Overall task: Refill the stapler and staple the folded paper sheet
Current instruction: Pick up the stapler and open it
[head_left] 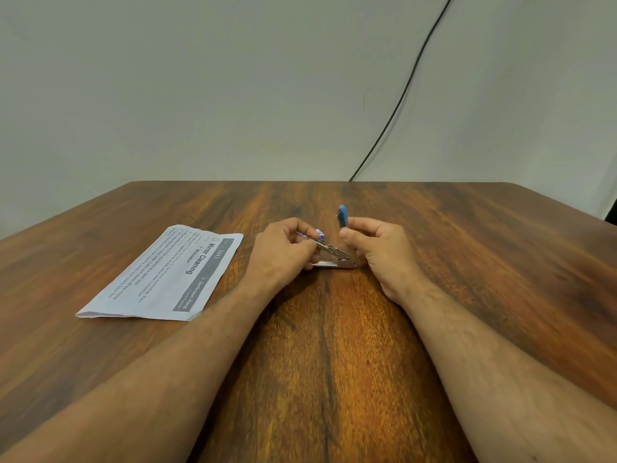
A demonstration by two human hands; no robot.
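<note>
A small metal stapler (335, 257) lies open on the wooden table (334, 345) between my hands. Its blue top cover (342, 216) stands swung up, and my right hand (375, 250) holds it upright between thumb and fingers. My left hand (283, 250) pinches the front end of the metal staple tray, with a thin strip that looks like staples between the fingertips. A small blue-and-white item (320, 233) sits just behind that hand. The folded printed paper sheet (167, 275) lies flat to the left, apart from both hands.
A black cable (405, 88) runs down the pale wall to the table's far edge. The table's far corners and side edges are in view.
</note>
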